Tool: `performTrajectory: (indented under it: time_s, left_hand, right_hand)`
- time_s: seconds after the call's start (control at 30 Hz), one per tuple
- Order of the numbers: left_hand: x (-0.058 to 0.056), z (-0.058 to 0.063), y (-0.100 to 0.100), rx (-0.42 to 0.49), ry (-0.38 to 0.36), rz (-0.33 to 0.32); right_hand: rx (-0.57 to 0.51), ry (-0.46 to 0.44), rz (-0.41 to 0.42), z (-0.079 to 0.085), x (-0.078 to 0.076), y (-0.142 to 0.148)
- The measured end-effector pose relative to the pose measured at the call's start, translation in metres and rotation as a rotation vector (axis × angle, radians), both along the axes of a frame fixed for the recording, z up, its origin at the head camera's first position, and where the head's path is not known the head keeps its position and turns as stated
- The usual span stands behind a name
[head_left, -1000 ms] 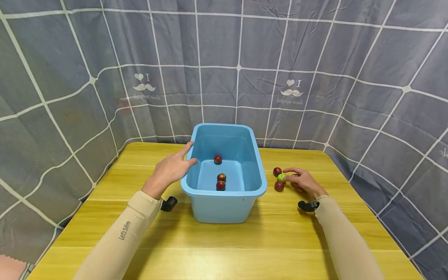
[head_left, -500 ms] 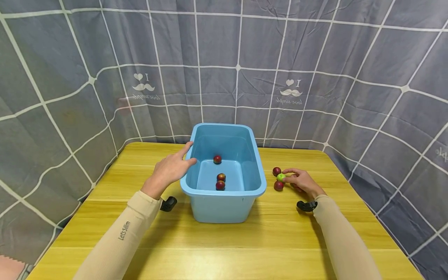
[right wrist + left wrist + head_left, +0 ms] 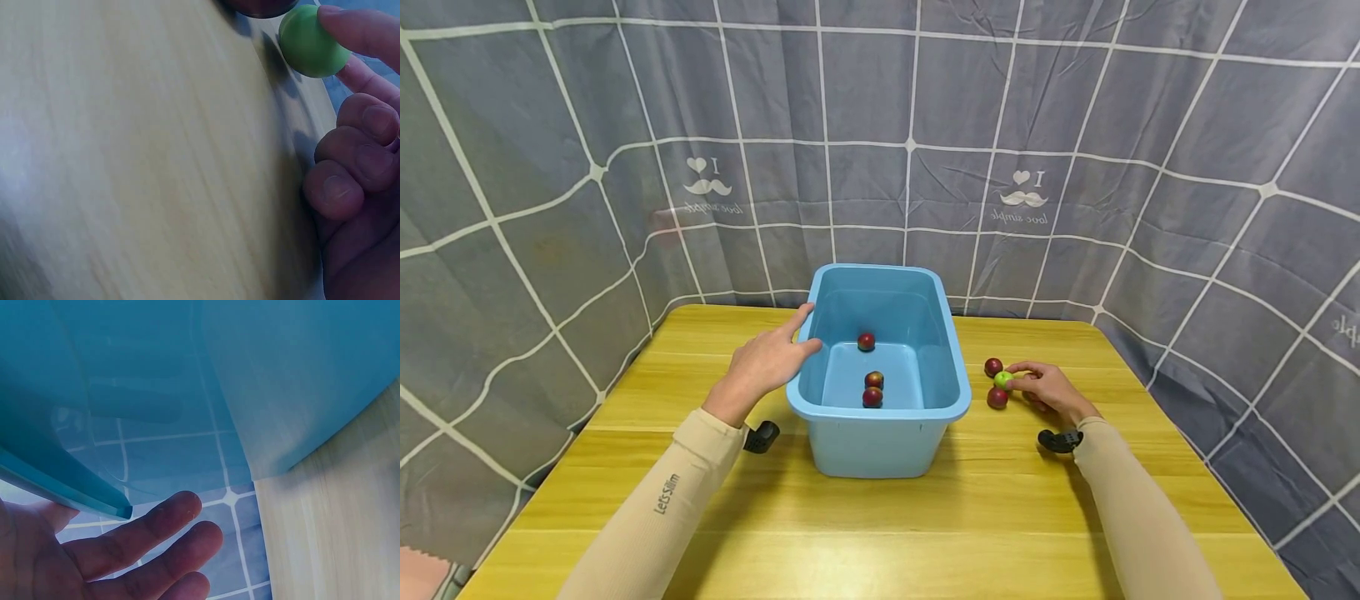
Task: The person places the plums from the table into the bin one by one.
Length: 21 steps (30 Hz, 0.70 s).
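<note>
On the right of the table, my right hand (image 3: 1051, 390) pinches a small round green fruit (image 3: 1002, 380) between thumb and index finger. The right wrist view shows this smooth green fruit (image 3: 309, 44) with the thumb on its near side and the other fingers curled below. Two dark red, plum-like fruits (image 3: 993, 367) sit close beside it, one behind and one in front. My left hand (image 3: 767, 363) rests at the left rim of a light blue plastic tub (image 3: 880, 446). Its thumb lies over the rim, while the fingers (image 3: 165, 519) extend loosely outside in the left wrist view.
Inside the tub lie three reddish fruits (image 3: 872, 397), two together near the front and one farther back. The tub stands mid-table on a yellow wooden tabletop (image 3: 880, 533). A grey curtain (image 3: 865, 100) with white lines surrounds the table's back and sides.
</note>
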<state>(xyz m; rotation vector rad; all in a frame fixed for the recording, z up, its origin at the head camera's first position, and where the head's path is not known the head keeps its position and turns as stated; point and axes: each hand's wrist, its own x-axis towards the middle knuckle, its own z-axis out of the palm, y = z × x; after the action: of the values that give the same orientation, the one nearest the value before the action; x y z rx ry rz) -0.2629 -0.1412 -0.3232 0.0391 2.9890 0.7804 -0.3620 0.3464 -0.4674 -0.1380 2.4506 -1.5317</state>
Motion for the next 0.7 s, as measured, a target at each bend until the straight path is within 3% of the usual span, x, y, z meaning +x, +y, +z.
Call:
performTrajectory:
  time_s: [0.43,0.7]
  left_hand:
    - [0.001,0.001,0.000,-0.022,0.003,0.000]
    - [0.001,0.001,0.001,-0.021,0.001,0.004]
  right_hand:
    - [-0.024,0.030,0.048,0.015,0.002,0.000]
    - [0.000,0.101,0.067,0.034,0.002,-0.005]
